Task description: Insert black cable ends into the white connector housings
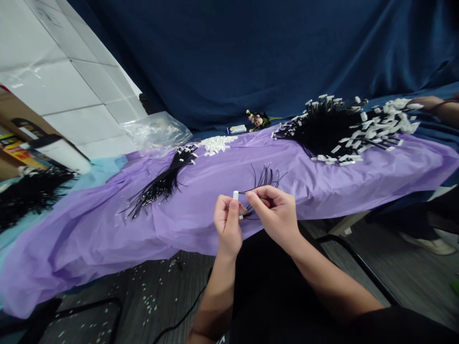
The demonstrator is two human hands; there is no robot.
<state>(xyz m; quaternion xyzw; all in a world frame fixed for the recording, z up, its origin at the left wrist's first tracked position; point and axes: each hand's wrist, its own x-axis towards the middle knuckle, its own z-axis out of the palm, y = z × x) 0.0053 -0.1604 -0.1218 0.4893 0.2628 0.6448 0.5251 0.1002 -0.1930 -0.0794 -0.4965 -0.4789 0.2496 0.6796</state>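
Note:
Between the thumb and fingers of my left hand (228,222) stands a small white plastic piece (235,195), upright. My right hand (274,210) pinches a thin black cord (244,192) whose end points at the white piece; whether the two touch I cannot tell. Beyond my right hand a loose fan of black cords (267,176) lies on the purple cloth (211,177). More white bits show below my left fingers, partly hidden. A bundle of black cords (161,184) rests to the left, near a heap of white pieces (217,143).
At the right lies a big pile of black cords (324,129) with white ends, where another person's hand (430,102) reaches in. A clear plastic bag (158,129), small flowers (257,119) and a cardboard box (14,112) stand farther back. White scraps (148,296) litter the floor.

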